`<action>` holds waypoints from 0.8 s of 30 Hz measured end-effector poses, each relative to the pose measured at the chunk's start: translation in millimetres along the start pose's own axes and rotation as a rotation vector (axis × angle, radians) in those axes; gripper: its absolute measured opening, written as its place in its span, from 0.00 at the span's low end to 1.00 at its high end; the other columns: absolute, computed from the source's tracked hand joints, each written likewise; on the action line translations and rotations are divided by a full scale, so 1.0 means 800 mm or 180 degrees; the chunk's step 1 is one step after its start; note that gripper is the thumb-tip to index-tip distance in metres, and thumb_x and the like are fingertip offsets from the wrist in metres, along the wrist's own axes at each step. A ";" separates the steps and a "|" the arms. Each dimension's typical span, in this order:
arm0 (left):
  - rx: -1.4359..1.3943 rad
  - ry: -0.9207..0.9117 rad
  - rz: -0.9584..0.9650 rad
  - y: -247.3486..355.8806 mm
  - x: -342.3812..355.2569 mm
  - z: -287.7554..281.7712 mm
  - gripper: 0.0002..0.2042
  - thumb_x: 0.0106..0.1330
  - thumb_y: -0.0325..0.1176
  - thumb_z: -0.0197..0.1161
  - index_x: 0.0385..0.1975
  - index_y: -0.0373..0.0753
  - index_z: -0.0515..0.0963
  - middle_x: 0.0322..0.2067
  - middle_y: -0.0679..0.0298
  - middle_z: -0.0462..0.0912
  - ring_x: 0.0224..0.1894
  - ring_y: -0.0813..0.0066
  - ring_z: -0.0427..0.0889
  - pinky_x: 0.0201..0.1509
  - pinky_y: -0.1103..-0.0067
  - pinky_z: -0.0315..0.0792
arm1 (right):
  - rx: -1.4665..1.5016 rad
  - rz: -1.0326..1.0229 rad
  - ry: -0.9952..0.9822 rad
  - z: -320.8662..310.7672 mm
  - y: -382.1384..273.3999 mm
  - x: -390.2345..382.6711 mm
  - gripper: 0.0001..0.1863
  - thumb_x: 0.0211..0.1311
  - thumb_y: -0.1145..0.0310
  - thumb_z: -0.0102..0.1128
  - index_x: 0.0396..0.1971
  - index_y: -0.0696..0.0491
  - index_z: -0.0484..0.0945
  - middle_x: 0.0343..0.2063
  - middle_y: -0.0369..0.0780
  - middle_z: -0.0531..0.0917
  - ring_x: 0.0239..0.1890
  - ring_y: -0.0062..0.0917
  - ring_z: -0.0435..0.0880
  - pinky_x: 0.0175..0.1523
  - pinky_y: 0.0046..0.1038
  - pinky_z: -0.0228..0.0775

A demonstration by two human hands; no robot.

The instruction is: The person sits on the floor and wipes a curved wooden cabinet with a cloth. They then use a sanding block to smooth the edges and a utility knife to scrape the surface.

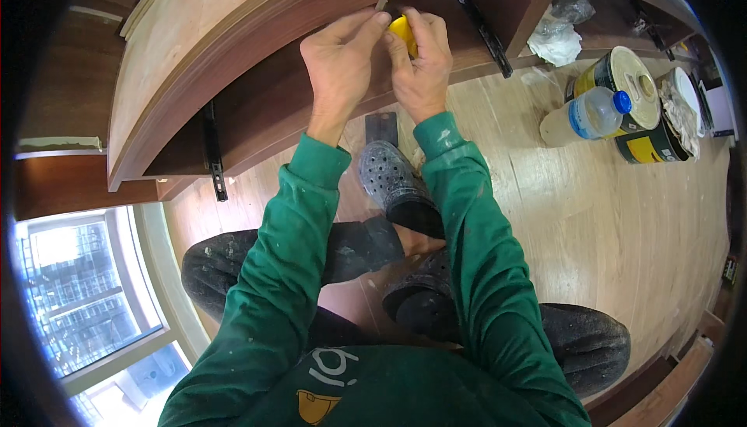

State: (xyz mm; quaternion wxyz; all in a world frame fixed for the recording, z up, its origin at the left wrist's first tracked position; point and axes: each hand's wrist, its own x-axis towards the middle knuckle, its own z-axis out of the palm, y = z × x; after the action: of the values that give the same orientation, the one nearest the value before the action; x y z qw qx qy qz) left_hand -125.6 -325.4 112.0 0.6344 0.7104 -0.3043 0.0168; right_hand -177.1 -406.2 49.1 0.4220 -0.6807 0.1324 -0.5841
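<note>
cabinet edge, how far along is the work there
Done: drawer slides are already mounted inside the wooden cabinet. In hand: both hands, left hand and right hand, work a yellow tool at its front edge. Left: cannot tell; cans and a bottle sit on the floor.

This is looking like a room in a building under fit-out, serving as a carpentry work site; a large unfinished wooden cabinet [233, 53] is lying on the plywood-covered floor [591, 217], with black drawer slides [214, 151] showing inside its open compartments; to the right of the cabinet, paint or adhesive tins [634, 88] are standing beside a plastic bottle [587, 115] and crumpled rags [556, 38]; below and to the left of the cabinet, a tall window [85, 287] is giving onto a high-rise outside.
</note>
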 end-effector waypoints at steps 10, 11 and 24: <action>-0.0076 -0.0049 0.0015 0.004 0.002 0.002 0.10 0.58 0.31 0.70 0.36 0.30 0.84 0.30 0.63 0.86 0.31 0.83 0.77 0.39 0.85 0.72 | -0.0082 0.0065 0.0059 0.000 -0.005 0.002 0.18 0.52 0.74 0.67 0.44 0.58 0.77 0.36 0.46 0.75 0.36 0.38 0.78 0.40 0.32 0.72; -0.0070 -0.0058 0.0023 0.004 0.003 0.002 0.10 0.58 0.31 0.70 0.36 0.30 0.84 0.30 0.63 0.86 0.31 0.83 0.77 0.39 0.85 0.72 | -0.0110 0.0079 0.0064 0.001 -0.004 0.002 0.18 0.53 0.73 0.66 0.45 0.58 0.77 0.37 0.45 0.75 0.37 0.37 0.78 0.42 0.31 0.72; -0.0011 -0.0003 -0.0039 0.003 0.002 0.001 0.10 0.58 0.30 0.70 0.36 0.31 0.84 0.31 0.62 0.86 0.32 0.83 0.78 0.40 0.85 0.72 | -0.0004 0.0089 0.0103 0.006 0.001 -0.001 0.18 0.52 0.74 0.66 0.44 0.59 0.77 0.36 0.47 0.75 0.37 0.39 0.78 0.42 0.33 0.72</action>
State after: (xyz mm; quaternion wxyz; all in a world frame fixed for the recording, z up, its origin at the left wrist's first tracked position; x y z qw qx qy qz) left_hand -126.0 -326.9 114.2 0.6356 0.7112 -0.3002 0.0121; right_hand -172.4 -404.0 48.1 0.4275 -0.6695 0.1490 -0.5889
